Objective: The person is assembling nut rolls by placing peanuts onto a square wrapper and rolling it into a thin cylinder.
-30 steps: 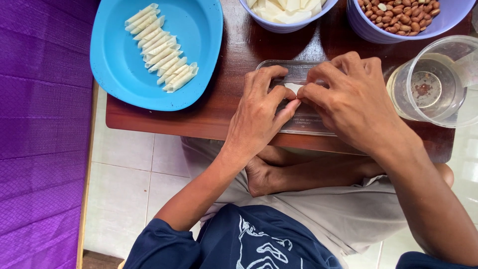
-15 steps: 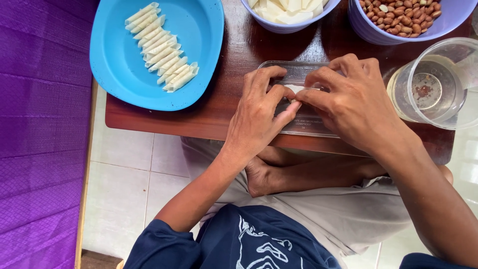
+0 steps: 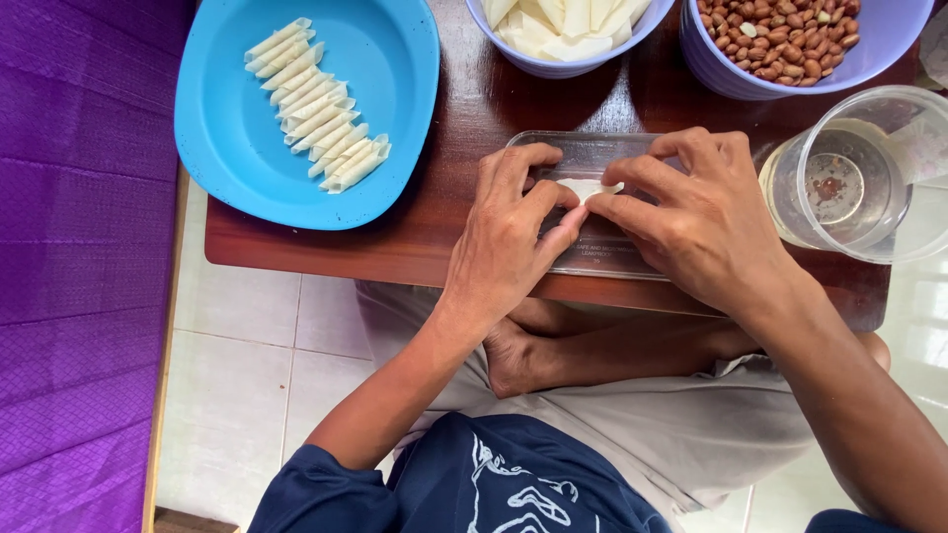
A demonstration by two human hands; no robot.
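My left hand (image 3: 509, 232) and my right hand (image 3: 691, 212) meet over a clear flat plastic tray (image 3: 592, 148) on a dark wooden table (image 3: 464, 128). Between the fingertips of both hands lies a small pale dough wrapper (image 3: 588, 188), pinched from both sides. On a blue plate (image 3: 395, 109) to the left, several rolled pale sticks (image 3: 318, 104) lie in a row. Most of the wrapper is hidden by my fingers.
A lilac bowl of pale wrapper pieces (image 3: 563, 30) and a lilac bowl of peanuts (image 3: 790, 39) stand at the back. A clear plastic cup with liquid (image 3: 849, 178) stands right of my hands. A purple mat (image 3: 79, 247) covers the left; white floor tiles (image 3: 257, 336) lie below.
Both hands stay on the wrapper over the clear tray; the fingers shift only slightly.
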